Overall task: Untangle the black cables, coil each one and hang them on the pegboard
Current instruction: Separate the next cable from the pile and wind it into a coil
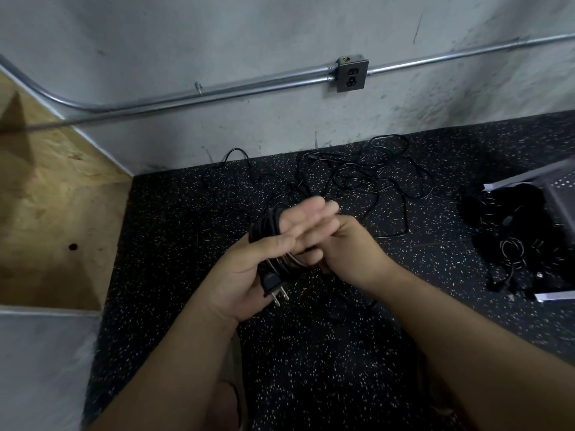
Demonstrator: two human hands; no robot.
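Observation:
A black power cable (pixel 264 227) is wound in loops around my left hand (pixel 249 275), whose fingers point straight out. Its thumb lies over the strands crossing the palm. The cable's two-prong plug (pixel 273 286) rests at the heel of that palm. My right hand (pixel 351 247) sits against the left fingers, curled around the same cable's free run. A tangle of thin black cables (pixel 357 175) lies on the speckled floor behind both hands. At the right edge a grey perforated pegboard panel (pixel 564 185) shows, with coiled black cables (pixel 510 234) beside it.
A grey concrete wall carries metal conduit (pixel 217 91) and a double outlet box (pixel 351 74). A plywood panel (pixel 46 197) slopes along the left. The floor is black rubber matting (pixel 186 228) with pale flecks.

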